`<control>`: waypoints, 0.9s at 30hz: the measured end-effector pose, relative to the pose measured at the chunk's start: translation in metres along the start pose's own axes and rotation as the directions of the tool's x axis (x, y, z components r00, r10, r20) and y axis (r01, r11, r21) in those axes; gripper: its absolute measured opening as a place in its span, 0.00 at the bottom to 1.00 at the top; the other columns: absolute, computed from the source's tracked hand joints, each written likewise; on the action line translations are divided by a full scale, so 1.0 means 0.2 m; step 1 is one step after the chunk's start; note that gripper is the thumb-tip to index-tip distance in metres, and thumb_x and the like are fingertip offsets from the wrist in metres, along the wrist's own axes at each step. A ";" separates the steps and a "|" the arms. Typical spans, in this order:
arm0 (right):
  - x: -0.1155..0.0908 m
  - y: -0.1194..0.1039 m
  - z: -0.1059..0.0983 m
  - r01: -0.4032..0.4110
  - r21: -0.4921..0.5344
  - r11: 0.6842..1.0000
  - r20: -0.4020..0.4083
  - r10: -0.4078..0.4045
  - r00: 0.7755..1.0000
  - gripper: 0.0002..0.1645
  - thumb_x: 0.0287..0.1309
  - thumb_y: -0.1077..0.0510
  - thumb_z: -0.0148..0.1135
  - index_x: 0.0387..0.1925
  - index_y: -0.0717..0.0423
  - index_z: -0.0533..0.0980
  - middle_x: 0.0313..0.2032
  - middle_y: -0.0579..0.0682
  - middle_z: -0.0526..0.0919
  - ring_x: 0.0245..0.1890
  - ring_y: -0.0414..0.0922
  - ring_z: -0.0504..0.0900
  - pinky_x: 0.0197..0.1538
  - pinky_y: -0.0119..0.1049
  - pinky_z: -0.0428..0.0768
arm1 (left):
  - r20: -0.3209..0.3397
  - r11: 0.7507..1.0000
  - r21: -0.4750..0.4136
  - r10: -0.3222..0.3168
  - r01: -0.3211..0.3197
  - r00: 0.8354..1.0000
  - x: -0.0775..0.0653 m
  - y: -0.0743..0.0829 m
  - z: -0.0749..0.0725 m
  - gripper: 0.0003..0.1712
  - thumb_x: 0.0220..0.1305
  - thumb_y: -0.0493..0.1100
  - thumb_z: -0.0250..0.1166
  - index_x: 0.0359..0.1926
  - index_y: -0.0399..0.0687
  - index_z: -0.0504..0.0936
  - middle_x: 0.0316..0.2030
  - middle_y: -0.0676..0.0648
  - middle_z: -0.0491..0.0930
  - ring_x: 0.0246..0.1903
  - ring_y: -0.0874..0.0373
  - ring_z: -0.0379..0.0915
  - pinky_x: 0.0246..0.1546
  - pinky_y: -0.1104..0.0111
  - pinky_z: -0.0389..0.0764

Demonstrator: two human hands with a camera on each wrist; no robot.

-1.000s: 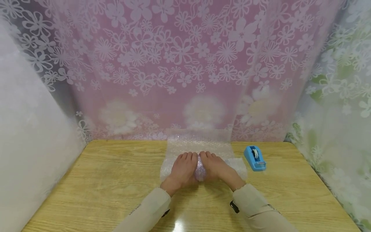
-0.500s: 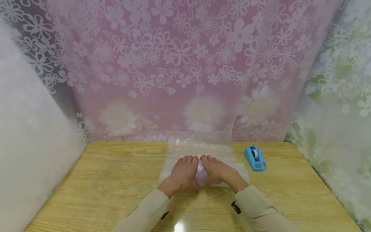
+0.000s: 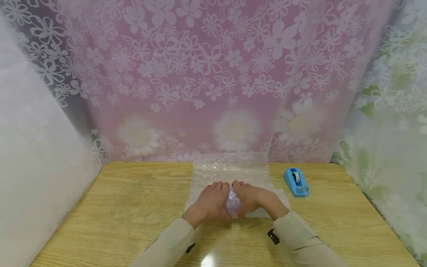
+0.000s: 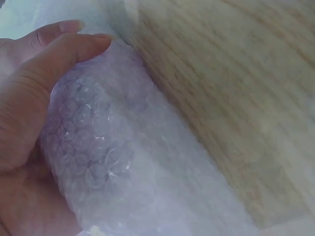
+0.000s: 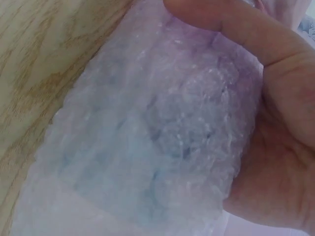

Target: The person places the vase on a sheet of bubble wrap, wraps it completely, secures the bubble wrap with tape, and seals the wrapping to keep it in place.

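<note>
A roll of bubble wrap [image 3: 233,203] with a purplish tint lies crosswise between my hands in the head view. My left hand [image 3: 213,202] grips its left part, and my right hand [image 3: 249,197] grips the right part close beside it. Thumb and fingers curve round the bubble wrap roll [image 4: 103,142] in the left wrist view. The right wrist view shows the right thumb laid along the bubbly surface [image 5: 192,103]. Whatever is inside is hidden by the layers. From the roll, a flat bubble wrap sheet [image 3: 230,168] stretches away to the table's far edge.
A blue tape dispenser [image 3: 296,183] stands to the right of the sheet on the wooden table [image 3: 133,204]. Behind the table hangs a pink flowered curtain [image 3: 186,122], with pale sheets at both sides.
Both hands and the roll have come a little nearer to me. The flat sheet has slid slightly the same way, and its far edge sits lower. The tape dispenser stays put.
</note>
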State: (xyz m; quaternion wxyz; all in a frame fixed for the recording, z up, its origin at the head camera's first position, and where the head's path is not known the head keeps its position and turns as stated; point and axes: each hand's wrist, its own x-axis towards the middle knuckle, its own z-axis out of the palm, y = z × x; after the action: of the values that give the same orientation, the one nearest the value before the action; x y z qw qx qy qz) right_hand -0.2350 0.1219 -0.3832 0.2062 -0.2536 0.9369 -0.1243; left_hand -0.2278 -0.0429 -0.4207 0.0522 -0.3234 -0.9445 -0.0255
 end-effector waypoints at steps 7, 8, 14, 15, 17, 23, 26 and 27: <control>0.00 0.00 -0.01 -0.011 0.016 1.000 0.003 0.011 1.000 0.42 0.37 0.58 0.77 0.52 0.64 0.62 0.42 0.57 0.71 0.43 0.54 0.73 0.48 0.50 0.72 | 0.094 1.000 -0.014 -0.010 0.011 0.996 0.02 0.00 -0.04 0.43 0.35 0.63 0.76 0.48 0.45 0.69 0.38 0.51 0.71 0.40 0.56 0.69 0.42 0.64 0.74; -0.01 -0.01 -0.01 -0.017 0.005 1.000 -0.009 0.017 1.000 0.46 0.37 0.57 0.78 0.55 0.65 0.62 0.46 0.59 0.71 0.47 0.56 0.73 0.50 0.51 0.71 | 0.104 1.000 -0.004 -0.011 0.011 0.994 0.03 0.00 -0.05 0.44 0.36 0.63 0.76 0.49 0.45 0.69 0.39 0.50 0.72 0.41 0.56 0.70 0.43 0.64 0.74; -0.07 -0.03 0.03 -0.066 -0.153 0.986 -0.186 0.037 0.982 0.67 0.35 0.47 0.79 0.71 0.65 0.50 0.65 0.63 0.62 0.65 0.61 0.59 0.66 0.55 0.54 | 0.144 0.998 0.065 -0.025 0.016 0.989 0.05 0.02 -0.07 0.49 0.36 0.66 0.75 0.54 0.43 0.69 0.41 0.48 0.73 0.43 0.54 0.71 0.44 0.62 0.75; -0.08 -0.03 0.04 -0.079 -0.178 0.981 -0.231 0.037 0.972 0.69 0.35 0.45 0.79 0.71 0.65 0.50 0.66 0.63 0.61 0.66 0.61 0.58 0.66 0.55 0.52 | 0.153 0.998 0.066 -0.031 0.021 0.988 0.06 0.03 -0.07 0.48 0.36 0.66 0.75 0.53 0.44 0.69 0.40 0.48 0.72 0.43 0.54 0.71 0.44 0.62 0.75; -0.11 -0.04 0.07 -0.102 -0.224 0.969 -0.326 0.024 0.945 0.70 0.33 0.43 0.80 0.71 0.65 0.50 0.66 0.64 0.61 0.66 0.62 0.57 0.66 0.57 0.51 | 0.174 0.998 0.052 -0.050 0.041 0.983 0.07 0.03 -0.07 0.46 0.34 0.66 0.76 0.50 0.45 0.69 0.38 0.49 0.72 0.41 0.53 0.71 0.42 0.62 0.76; -0.20 -0.06 0.17 -0.099 -0.263 0.960 -0.477 -0.040 0.878 0.68 0.33 0.45 0.81 0.69 0.67 0.53 0.67 0.65 0.59 0.66 0.63 0.56 0.67 0.57 0.50 | 0.246 0.996 -0.026 -0.078 0.087 0.966 0.09 0.01 -0.08 0.44 0.35 0.63 0.77 0.49 0.45 0.69 0.38 0.49 0.73 0.41 0.54 0.71 0.43 0.62 0.75; -0.22 -0.08 0.22 -0.073 -0.272 0.960 -0.479 -0.069 0.875 0.66 0.33 0.49 0.81 0.69 0.68 0.54 0.67 0.64 0.59 0.67 0.61 0.55 0.67 0.55 0.51 | 0.253 0.995 -0.048 -0.075 0.090 0.965 0.10 0.01 -0.08 0.44 0.35 0.62 0.78 0.49 0.45 0.70 0.39 0.49 0.74 0.41 0.54 0.72 0.43 0.62 0.75; -0.22 -0.09 0.23 -0.068 -0.277 0.958 -0.486 -0.079 0.870 0.65 0.33 0.50 0.81 0.68 0.69 0.54 0.67 0.64 0.59 0.67 0.61 0.56 0.67 0.55 0.52 | 0.253 0.995 -0.052 -0.075 0.091 0.965 0.10 0.01 -0.08 0.43 0.36 0.62 0.78 0.49 0.45 0.70 0.39 0.49 0.74 0.41 0.54 0.72 0.43 0.62 0.75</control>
State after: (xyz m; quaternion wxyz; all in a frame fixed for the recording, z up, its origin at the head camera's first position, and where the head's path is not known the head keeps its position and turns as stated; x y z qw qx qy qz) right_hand -0.1714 0.1245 -0.4037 -0.0782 -0.2434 0.9655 -0.0491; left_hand -0.2413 -0.0300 -0.4025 -0.0788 -0.2857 -0.9549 -0.0162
